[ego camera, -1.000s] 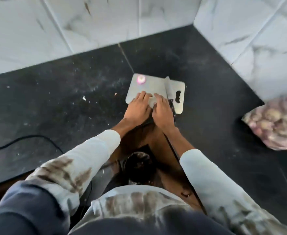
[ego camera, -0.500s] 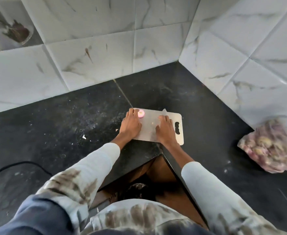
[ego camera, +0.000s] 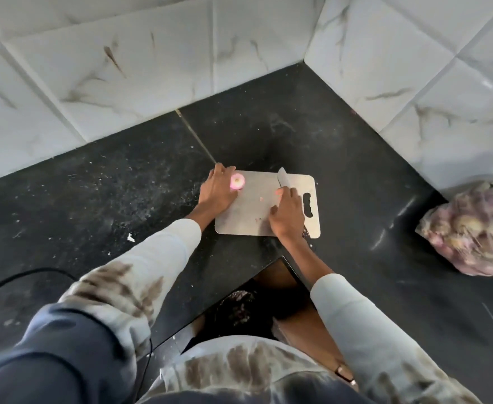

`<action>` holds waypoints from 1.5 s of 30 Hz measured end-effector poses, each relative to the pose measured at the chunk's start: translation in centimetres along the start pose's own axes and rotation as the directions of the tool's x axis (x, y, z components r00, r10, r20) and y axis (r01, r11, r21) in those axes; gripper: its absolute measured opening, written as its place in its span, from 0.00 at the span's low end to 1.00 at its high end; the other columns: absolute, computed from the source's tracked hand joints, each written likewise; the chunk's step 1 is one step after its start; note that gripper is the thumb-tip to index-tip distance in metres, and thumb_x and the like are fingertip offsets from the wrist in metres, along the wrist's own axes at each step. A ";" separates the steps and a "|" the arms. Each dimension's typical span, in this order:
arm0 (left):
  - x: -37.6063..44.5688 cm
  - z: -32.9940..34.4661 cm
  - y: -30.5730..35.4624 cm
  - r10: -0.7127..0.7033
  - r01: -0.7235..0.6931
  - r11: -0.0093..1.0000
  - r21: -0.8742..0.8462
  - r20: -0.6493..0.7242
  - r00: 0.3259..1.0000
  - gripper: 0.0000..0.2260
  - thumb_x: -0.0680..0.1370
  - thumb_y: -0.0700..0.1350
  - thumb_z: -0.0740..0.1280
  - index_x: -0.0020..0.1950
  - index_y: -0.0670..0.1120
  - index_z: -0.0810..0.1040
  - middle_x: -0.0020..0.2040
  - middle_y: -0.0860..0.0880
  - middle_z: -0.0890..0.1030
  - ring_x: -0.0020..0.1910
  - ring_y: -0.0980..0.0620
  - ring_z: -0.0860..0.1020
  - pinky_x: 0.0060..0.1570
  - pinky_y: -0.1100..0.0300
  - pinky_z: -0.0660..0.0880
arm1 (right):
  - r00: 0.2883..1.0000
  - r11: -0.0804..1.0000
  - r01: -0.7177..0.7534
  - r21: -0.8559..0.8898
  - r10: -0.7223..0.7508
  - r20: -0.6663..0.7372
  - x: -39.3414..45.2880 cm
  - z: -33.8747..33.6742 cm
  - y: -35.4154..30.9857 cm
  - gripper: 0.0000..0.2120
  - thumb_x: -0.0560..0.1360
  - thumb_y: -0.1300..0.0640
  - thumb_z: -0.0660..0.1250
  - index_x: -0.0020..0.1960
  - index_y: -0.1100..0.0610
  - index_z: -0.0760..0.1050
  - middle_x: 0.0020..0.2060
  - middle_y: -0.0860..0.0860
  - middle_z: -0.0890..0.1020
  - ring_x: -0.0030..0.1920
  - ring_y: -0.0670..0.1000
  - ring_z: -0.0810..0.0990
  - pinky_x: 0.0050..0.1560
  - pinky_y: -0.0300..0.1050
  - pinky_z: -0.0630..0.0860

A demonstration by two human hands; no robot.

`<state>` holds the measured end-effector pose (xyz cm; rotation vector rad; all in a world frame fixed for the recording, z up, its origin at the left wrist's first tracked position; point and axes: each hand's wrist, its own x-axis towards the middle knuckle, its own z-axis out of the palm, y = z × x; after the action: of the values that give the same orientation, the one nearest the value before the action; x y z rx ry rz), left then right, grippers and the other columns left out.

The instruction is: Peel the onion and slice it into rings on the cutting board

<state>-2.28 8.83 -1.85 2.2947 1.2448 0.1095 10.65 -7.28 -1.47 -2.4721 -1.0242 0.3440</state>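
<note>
A grey cutting board (ego camera: 251, 211) lies on the black counter near the corner. A small peeled pink onion (ego camera: 237, 182) stands at the board's far left corner. My left hand (ego camera: 217, 189) rests over the board's left edge, fingers touching the onion's left side. My right hand (ego camera: 286, 212) lies on the board's right half, over the handle of a knife. The knife's blade (ego camera: 283, 179) points away from me, flat on the board. Small onion bits (ego camera: 261, 199) dot the board's middle.
A plastic bag of onions (ego camera: 472, 231) sits on the counter at the right. White tiled walls (ego camera: 239, 48) meet in a corner behind the board. A black cable (ego camera: 20, 277) runs along the counter at the left. Below the counter's inner edge is a dark bin (ego camera: 236, 307) with peels.
Both hands have moved apart on the board: the left went to the onion at the far left corner, the right onto the knife. The view has tilted up.
</note>
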 end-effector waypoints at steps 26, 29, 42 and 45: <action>-1.2 6.9 7.2 0.147 -0.155 0.984 -0.088 -0.095 0.985 0.26 0.78 0.54 0.76 0.71 0.50 0.71 0.70 0.48 0.76 0.66 0.46 0.77 0.65 0.45 0.80 | 0.902 0.907 -0.335 0.256 0.388 -0.192 1.2 -4.0 14.2 0.12 0.80 0.58 0.74 0.60 0.57 0.75 0.58 0.54 0.79 0.60 0.56 0.76 0.62 0.47 0.72; -1.6 7.1 7.3 0.143 -0.150 0.986 -0.077 -0.084 0.986 0.26 0.78 0.54 0.76 0.71 0.50 0.71 0.71 0.48 0.76 0.66 0.46 0.77 0.66 0.44 0.79 | 0.903 0.908 -0.342 0.243 0.388 -0.181 1.2 -4.1 14.8 0.11 0.81 0.57 0.74 0.60 0.57 0.75 0.59 0.54 0.78 0.61 0.56 0.75 0.61 0.46 0.72; -2.8 5.2 7.7 -0.113 0.338 0.577 -0.743 0.337 0.935 0.16 0.88 0.49 0.54 0.51 0.48 0.80 0.44 0.44 0.83 0.41 0.51 0.79 0.40 0.60 0.76 | 0.965 0.915 0.214 0.343 -0.253 0.073 1.1 -2.2 4.9 0.35 0.70 0.48 0.83 0.71 0.51 0.71 0.66 0.49 0.74 0.67 0.52 0.73 0.67 0.48 0.74; -3.0 5.1 7.3 -0.127 0.435 0.457 -0.776 0.427 0.895 0.15 0.87 0.49 0.55 0.50 0.44 0.78 0.39 0.45 0.80 0.37 0.51 0.76 0.36 0.59 0.74 | 0.960 0.911 0.237 0.336 -0.273 0.062 1.0 -1.7 3.7 0.31 0.71 0.50 0.83 0.69 0.54 0.73 0.65 0.51 0.77 0.65 0.52 0.75 0.68 0.49 0.76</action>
<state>3.13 1.13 -2.26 1.1328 1.0337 0.1884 14.28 -9.41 -1.88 -2.0150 -1.2112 0.5207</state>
